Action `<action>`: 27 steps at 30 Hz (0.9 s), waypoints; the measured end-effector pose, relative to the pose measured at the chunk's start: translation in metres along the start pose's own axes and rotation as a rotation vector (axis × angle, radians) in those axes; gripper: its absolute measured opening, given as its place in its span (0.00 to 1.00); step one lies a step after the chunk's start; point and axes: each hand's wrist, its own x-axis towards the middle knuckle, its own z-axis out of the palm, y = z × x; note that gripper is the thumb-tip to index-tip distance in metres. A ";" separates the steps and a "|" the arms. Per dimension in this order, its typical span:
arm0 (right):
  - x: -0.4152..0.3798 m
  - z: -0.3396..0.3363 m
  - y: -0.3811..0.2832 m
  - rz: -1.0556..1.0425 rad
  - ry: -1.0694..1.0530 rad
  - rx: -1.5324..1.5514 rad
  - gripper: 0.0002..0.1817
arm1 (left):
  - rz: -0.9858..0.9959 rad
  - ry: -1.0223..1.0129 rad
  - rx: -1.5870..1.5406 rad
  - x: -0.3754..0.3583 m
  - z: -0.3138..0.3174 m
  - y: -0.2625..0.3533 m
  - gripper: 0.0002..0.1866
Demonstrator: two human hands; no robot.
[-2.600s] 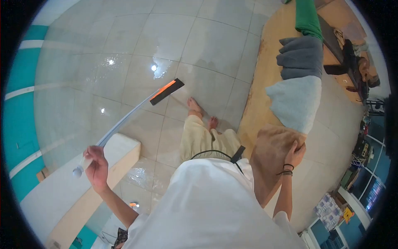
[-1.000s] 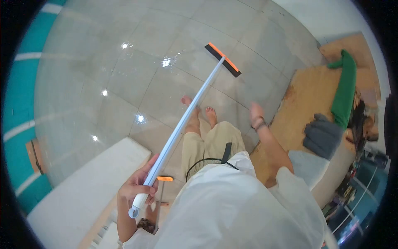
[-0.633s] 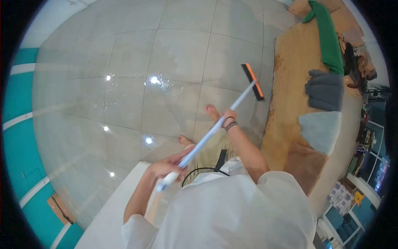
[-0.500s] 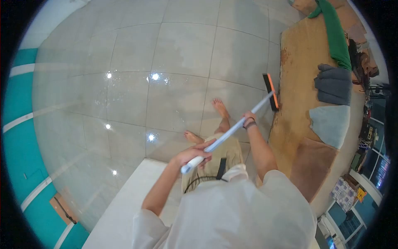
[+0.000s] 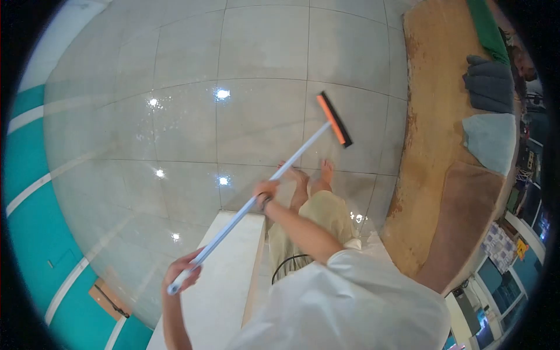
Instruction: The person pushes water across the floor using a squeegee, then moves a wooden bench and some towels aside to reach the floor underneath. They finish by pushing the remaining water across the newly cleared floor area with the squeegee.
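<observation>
A long pale pole (image 5: 230, 225) runs diagonally across the view to an orange and black squeegee head (image 5: 335, 120) on the tiled floor (image 5: 262, 128). My left hand (image 5: 183, 272) is wrapped round the pole near its lower-left end. Farther up, about midway along the pole, my right hand (image 5: 267, 190) grips it too, with a dark band at the wrist. Wet patches and light reflections show on the tiles left of the squeegee head.
On the right stands a long wooden surface (image 5: 434, 76) with a grey cloth (image 5: 490, 84), a light blue cloth (image 5: 491, 140), a green cloth (image 5: 489, 32) and a brown mat (image 5: 466, 216). A white block (image 5: 219, 291) is beside my legs. My bare feet are on the tiles.
The squeegee head has moved left, away from the wooden surface. Both hands have shifted left with the pole, and my left hand is lower. The view has turned slightly.
</observation>
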 end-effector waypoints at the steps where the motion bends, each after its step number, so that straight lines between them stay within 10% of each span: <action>1: -0.068 -0.022 -0.037 0.110 -0.104 -0.002 0.16 | 0.022 0.077 -0.015 -0.033 -0.010 0.000 0.32; 13: -0.246 0.012 -0.077 0.417 -0.642 0.374 0.25 | 0.144 0.326 0.256 -0.203 -0.014 -0.007 0.32; 20: -0.120 -0.043 -0.030 0.382 -0.219 0.563 0.17 | -0.020 0.179 0.420 -0.092 -0.018 0.027 0.28; 27: 0.070 -0.164 0.025 0.220 0.133 0.357 0.13 | 0.261 -0.360 0.494 0.059 0.073 0.026 0.34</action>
